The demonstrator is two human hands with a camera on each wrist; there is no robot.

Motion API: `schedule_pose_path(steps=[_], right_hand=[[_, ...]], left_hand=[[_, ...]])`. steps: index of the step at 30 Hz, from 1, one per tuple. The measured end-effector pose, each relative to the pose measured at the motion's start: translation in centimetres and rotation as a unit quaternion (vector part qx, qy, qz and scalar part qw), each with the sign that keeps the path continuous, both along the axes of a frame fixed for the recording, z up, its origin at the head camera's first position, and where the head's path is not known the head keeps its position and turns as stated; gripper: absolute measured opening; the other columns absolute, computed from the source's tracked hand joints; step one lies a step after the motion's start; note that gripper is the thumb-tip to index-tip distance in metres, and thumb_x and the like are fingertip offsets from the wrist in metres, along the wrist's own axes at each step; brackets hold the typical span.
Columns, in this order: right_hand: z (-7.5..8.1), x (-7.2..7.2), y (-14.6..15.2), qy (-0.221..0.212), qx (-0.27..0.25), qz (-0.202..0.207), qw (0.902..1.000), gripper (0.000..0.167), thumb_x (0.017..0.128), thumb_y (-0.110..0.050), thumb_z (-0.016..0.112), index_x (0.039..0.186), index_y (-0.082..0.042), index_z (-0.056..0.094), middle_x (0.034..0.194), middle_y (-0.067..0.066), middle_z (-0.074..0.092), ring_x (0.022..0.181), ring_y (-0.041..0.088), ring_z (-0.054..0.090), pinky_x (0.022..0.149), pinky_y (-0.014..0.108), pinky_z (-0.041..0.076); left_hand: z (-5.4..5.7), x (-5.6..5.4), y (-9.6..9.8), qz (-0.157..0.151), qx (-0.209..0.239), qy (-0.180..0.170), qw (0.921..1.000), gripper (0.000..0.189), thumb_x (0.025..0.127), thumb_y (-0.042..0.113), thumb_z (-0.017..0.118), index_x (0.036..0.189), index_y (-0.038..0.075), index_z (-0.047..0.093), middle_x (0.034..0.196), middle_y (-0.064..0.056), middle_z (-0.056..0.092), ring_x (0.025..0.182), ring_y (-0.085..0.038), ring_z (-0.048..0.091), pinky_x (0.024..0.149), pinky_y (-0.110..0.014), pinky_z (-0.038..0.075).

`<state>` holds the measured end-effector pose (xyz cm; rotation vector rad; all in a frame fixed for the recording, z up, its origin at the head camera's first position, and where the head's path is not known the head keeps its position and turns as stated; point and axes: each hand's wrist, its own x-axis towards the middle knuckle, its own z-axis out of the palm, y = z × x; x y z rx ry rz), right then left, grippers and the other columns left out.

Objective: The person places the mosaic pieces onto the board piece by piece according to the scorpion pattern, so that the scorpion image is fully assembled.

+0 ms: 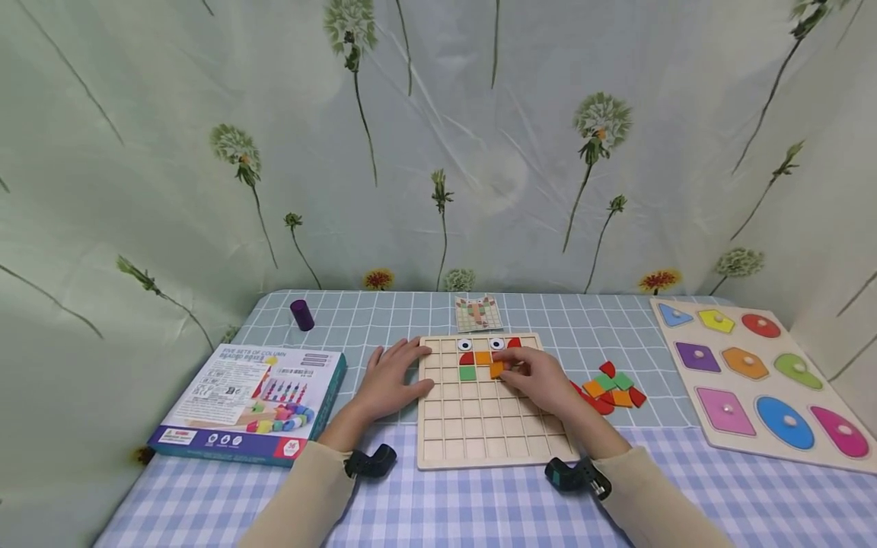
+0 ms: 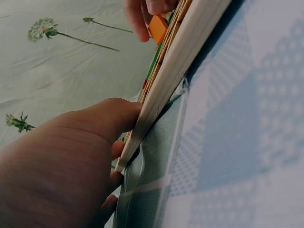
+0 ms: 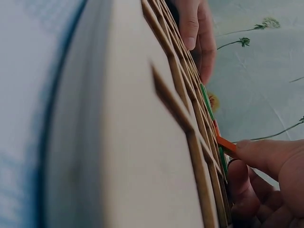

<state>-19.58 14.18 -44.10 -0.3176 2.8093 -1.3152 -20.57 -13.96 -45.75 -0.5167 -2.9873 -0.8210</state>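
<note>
Here the right hand is pinching a flat orange tile between its fingers, tilting it at the raised grid of the pale wooden board, near a smooth green square. The left hand is resting at the left edge, fingers loosely spread, while curved and square pieces are lying heaped right on the checked cloth.

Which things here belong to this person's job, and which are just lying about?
Seemingly part of the job:
orange tile, pinched by the right hand
wooden grid board, touched by the left hand
loose tiles to the board's right
picture card behind the board

Probably just lying about:
printed box
purple cylinder
knobbed shape puzzle
</note>
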Motion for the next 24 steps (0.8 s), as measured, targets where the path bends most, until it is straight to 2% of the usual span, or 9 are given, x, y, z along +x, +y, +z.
schedule_pose_path(steps=[10,17,24], right_hand=[[0.0,-0.14,-0.15,-0.024,-0.019,-0.009,0.9995,0.03,0.09,-0.006,0.071,0.119,-0.01,0.07,0.093,0.004,0.064,0.075,0.016,0.053,0.065,0.019,0.046],[-0.11,-0.02,0.12,-0.008,-0.005,0.009,0.9999,0.028,0.09,-0.008,0.071,0.118,-0.01,0.072,0.095,0.001,0.066,0.08,0.015,0.053,0.071,0.023,0.046],[-0.33,-0.04,0.18,0.003,0.0,0.026,0.9997,0.026,0.092,-0.01,0.07,0.117,-0.016,0.074,0.102,0.0,0.069,0.081,0.016,0.051,0.07,0.025,0.044]], left_hand=[[-0.03,0.03,0.05,0.004,-0.001,0.001,1.0,0.058,0.091,0.042,0.067,0.143,0.022,0.053,0.162,-0.005,0.037,0.153,-0.03,0.026,0.122,-0.064,0.008],[0.09,0.14,0.16,0.004,0.0,-0.001,1.0,0.058,0.091,0.042,0.067,0.143,0.022,0.053,0.162,-0.005,0.037,0.153,-0.031,0.026,0.123,-0.064,0.008],[0.07,0.08,0.13,0.001,-0.004,0.0,1.0,0.057,0.091,0.042,0.067,0.143,0.022,0.053,0.162,-0.005,0.037,0.153,-0.03,0.026,0.123,-0.064,0.008]])
